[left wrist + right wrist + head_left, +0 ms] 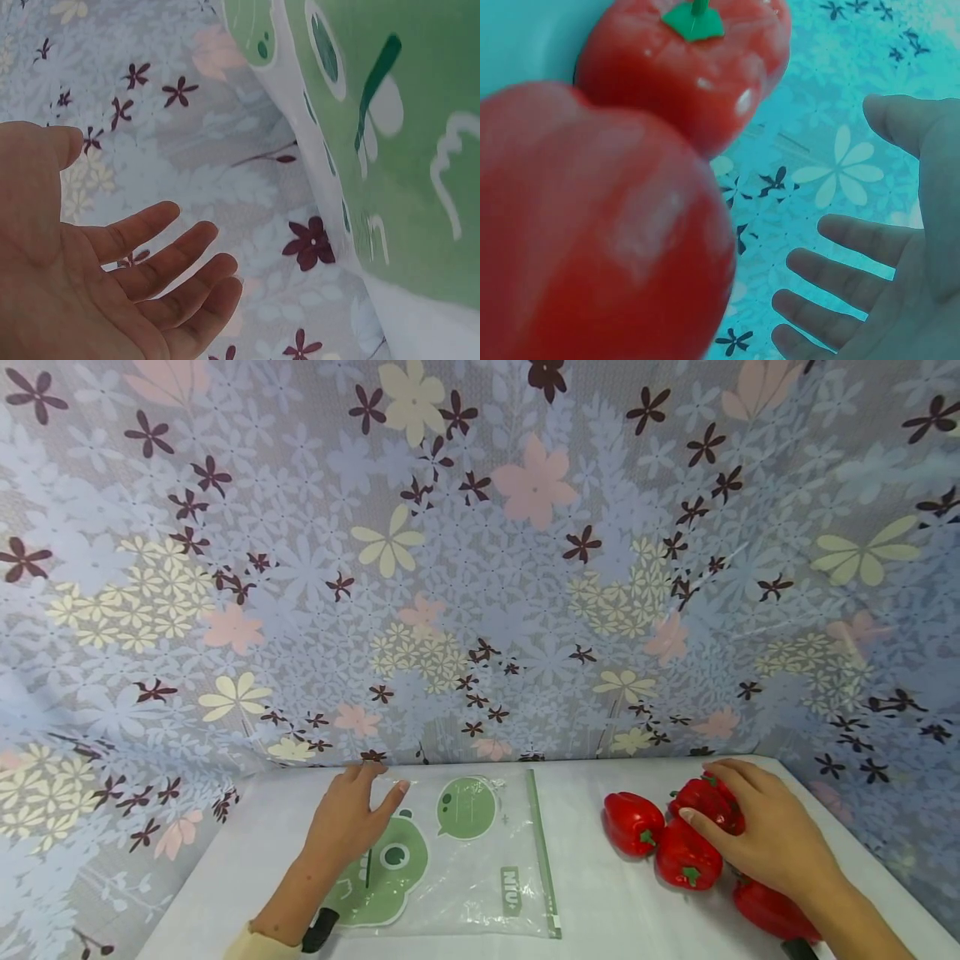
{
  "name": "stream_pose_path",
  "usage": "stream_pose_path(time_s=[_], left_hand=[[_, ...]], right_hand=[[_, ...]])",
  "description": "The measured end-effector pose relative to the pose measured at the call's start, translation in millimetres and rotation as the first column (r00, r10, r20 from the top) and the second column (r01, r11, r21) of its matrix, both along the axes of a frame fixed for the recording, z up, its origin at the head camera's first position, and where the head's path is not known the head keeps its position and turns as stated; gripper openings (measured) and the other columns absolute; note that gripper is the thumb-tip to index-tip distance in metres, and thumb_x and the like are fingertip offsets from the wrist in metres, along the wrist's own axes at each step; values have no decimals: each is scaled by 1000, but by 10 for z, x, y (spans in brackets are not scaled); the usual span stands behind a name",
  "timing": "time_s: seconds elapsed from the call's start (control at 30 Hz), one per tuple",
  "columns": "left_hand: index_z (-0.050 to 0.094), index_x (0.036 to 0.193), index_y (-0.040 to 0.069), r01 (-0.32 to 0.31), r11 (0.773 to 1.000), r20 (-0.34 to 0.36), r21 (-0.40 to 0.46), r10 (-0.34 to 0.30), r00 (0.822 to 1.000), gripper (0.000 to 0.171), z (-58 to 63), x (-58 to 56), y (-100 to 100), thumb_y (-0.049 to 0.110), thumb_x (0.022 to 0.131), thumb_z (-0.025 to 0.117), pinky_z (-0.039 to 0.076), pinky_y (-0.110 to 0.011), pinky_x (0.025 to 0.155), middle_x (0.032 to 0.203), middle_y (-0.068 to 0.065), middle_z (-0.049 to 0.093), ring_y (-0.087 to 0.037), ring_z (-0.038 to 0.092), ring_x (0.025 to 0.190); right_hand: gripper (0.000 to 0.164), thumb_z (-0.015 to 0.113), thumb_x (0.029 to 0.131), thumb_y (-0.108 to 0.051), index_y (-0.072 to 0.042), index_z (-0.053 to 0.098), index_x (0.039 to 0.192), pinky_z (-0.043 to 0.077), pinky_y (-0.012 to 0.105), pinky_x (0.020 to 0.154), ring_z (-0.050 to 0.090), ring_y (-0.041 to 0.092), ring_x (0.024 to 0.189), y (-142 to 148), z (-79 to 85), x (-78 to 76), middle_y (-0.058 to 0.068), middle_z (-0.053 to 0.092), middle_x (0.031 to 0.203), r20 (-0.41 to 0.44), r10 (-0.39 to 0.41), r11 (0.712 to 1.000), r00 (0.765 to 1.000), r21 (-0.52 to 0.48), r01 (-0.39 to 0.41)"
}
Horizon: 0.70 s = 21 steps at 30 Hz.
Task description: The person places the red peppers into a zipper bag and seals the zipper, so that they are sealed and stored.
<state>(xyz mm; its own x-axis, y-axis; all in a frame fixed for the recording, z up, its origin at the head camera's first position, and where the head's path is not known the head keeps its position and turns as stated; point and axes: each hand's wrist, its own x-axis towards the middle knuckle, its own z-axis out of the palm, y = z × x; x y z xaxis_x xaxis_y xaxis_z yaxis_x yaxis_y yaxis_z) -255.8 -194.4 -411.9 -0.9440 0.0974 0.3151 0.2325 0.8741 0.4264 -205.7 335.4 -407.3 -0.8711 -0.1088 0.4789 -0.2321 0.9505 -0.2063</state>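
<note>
My left hand (347, 820) is over the left part of a clear zip bag (468, 893) lying flat, printed with a green cartoon face (386, 885). Its fingers and thumb are spread and hold nothing; the left wrist view shows the loosely bent fingers (161, 274) away from the green print (427, 225). On the right, my right hand (776, 827) is over several red bell peppers, partly hiding the back one (699, 802). In the right wrist view its fingers (840, 277) are spread, apart from the near pepper (607, 240).
One bell pepper (633, 823) lies at the left of the group, another (688, 857) in front, and one more (776, 910) below my right wrist. The bag's green zip edge (543, 852) faces the peppers. Behind the white table (585, 893) hangs a flowered cloth (480, 568).
</note>
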Motion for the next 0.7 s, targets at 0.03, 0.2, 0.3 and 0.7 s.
stream_pose_path(time_s=[0.03, 0.2, 0.3, 0.7], left_hand=[[60, 143, 4, 3, 1000, 1, -2, -3, 1000, 65, -4, 5, 17, 57, 105, 58, 49, -63, 103, 141, -22, 61, -45, 58, 130], [62, 142, 4, 14, 1000, 5, -10, -14, 1000, 65, -16, 34, 106, 58, 105, 58, 51, -61, 101, 139, -18, 62, -42, 61, 128], [63, 140, 5, 19, 1000, 8, -12, -18, 1000, 64, -33, 51, 154, 58, 104, 58, 54, -58, 96, 136, -17, 63, -38, 64, 119], [67, 133, 8, 72, 997, -2, 5, -72, 997, 55, -136, 102, 396, 54, 103, 63, 56, -51, 86, 124, -11, 68, -30, 67, 106]], right_hand=[[83, 87, 82, -53, 1, 60, 138, 51, 77, 85, 54, 55, 119, -15, 2, 4, 29, 57, 137, -2, 7, 1000, 1000, -1, -7], [82, 88, 81, -53, 0, 61, 138, 54, 75, 82, 55, 53, 120, -88, 7, 11, 27, 59, 136, 0, 26, 1000, 1000, -5, -26], [82, 88, 81, -54, -1, 62, 138, 51, 77, 87, 54, 51, 121, -136, -3, 16, 25, 61, 134, -9, 33, 999, 999, 1, -33], [81, 90, 79, -51, -5, 63, 139, 50, 76, 91, 54, 47, 125, -288, -67, 30, 22, 62, 136, 27, 48, 998, 998, 35, -49]])
